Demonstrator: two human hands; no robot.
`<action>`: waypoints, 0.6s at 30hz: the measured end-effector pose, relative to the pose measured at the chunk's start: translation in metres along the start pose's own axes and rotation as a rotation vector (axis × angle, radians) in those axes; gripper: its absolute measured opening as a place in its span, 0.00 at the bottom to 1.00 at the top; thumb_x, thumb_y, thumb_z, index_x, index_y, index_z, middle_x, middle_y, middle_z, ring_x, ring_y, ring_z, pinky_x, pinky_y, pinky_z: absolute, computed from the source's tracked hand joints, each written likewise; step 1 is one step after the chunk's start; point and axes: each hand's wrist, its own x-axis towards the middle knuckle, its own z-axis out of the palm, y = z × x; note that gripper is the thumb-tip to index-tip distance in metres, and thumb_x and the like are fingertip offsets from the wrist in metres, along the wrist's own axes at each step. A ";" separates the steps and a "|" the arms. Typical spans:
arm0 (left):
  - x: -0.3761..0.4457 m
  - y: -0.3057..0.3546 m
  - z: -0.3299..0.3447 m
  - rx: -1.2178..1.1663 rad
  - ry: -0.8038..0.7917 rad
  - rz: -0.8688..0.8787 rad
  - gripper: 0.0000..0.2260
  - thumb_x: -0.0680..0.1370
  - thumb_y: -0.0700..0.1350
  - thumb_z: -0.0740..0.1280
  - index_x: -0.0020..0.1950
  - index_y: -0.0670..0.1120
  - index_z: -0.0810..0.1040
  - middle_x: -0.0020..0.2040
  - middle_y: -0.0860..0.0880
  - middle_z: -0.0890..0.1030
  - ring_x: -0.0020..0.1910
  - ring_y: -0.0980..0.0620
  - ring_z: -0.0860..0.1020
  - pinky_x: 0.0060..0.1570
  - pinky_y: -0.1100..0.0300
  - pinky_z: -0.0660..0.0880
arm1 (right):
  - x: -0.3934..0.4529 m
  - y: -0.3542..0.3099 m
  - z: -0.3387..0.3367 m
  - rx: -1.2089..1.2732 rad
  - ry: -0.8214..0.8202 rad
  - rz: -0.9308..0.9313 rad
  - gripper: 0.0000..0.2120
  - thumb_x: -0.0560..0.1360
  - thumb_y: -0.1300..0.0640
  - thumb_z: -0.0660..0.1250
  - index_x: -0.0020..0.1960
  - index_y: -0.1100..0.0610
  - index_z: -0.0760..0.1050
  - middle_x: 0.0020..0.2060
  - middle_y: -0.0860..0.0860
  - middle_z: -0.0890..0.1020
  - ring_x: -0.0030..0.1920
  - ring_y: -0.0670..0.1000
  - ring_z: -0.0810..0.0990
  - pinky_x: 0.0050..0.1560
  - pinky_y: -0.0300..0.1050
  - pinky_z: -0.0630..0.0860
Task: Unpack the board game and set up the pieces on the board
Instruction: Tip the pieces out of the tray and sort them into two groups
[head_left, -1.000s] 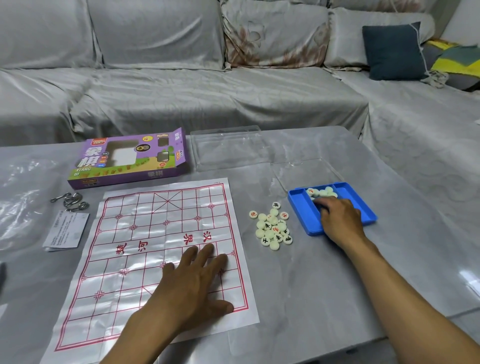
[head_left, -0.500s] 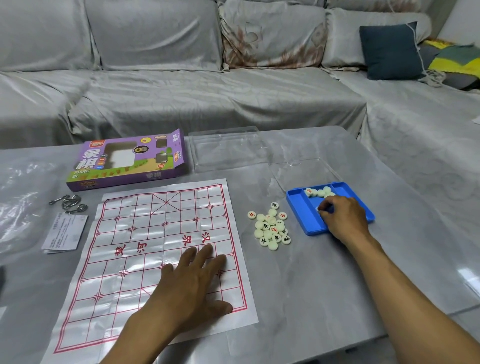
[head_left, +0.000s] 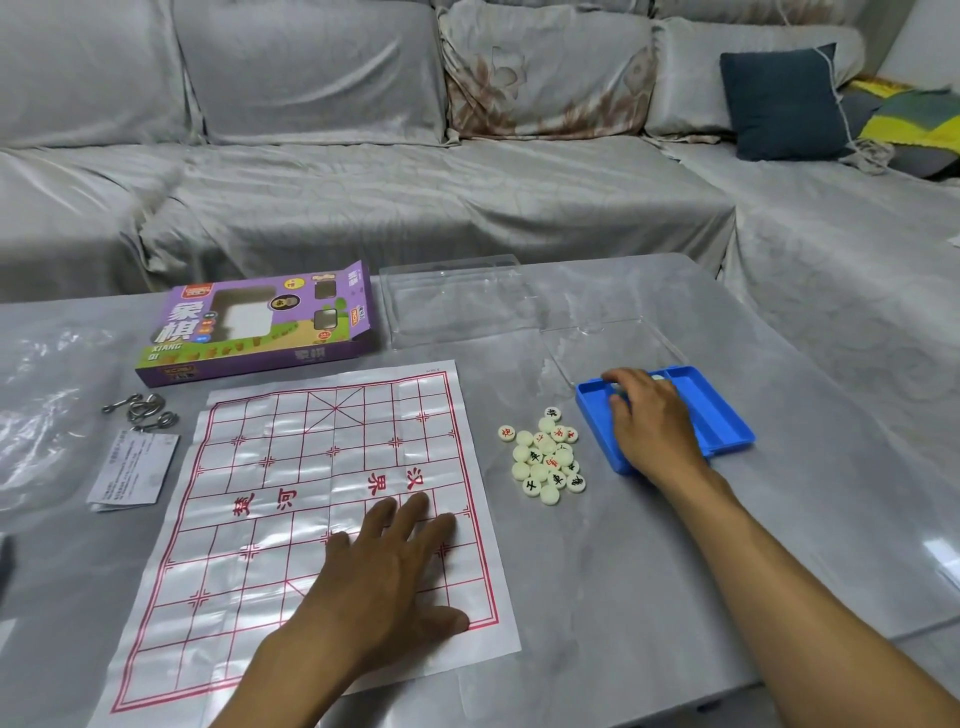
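My left hand lies flat on the unfolded xiangqi board; my right hand curls into the blue tray, grip unclear. The pieces are heaped on the desk, none placed yet.

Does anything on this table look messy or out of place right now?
Nothing is damaged. The game pieces lie in a loose heap on the table, right of the board, none on the grid yet. The board's creases show; the left hand presses it flat.
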 end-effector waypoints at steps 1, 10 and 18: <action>0.000 0.000 0.000 -0.003 -0.002 0.000 0.45 0.59 0.77 0.46 0.75 0.62 0.50 0.78 0.57 0.46 0.77 0.48 0.47 0.71 0.43 0.59 | 0.001 0.006 0.000 -0.058 -0.049 0.024 0.17 0.81 0.60 0.56 0.69 0.54 0.70 0.67 0.50 0.74 0.65 0.57 0.69 0.63 0.54 0.68; 0.000 0.000 0.001 -0.004 0.005 -0.006 0.37 0.72 0.71 0.61 0.75 0.61 0.51 0.78 0.56 0.46 0.78 0.48 0.46 0.71 0.44 0.58 | 0.001 0.023 -0.005 -0.024 -0.041 0.110 0.20 0.75 0.71 0.59 0.63 0.57 0.76 0.59 0.53 0.79 0.60 0.56 0.76 0.58 0.54 0.75; 0.001 0.001 -0.001 -0.002 0.002 -0.007 0.37 0.72 0.71 0.61 0.75 0.62 0.50 0.78 0.57 0.45 0.78 0.48 0.45 0.71 0.44 0.58 | 0.003 0.037 -0.010 -0.016 -0.091 0.136 0.11 0.76 0.66 0.65 0.56 0.57 0.80 0.57 0.54 0.77 0.54 0.54 0.77 0.48 0.41 0.68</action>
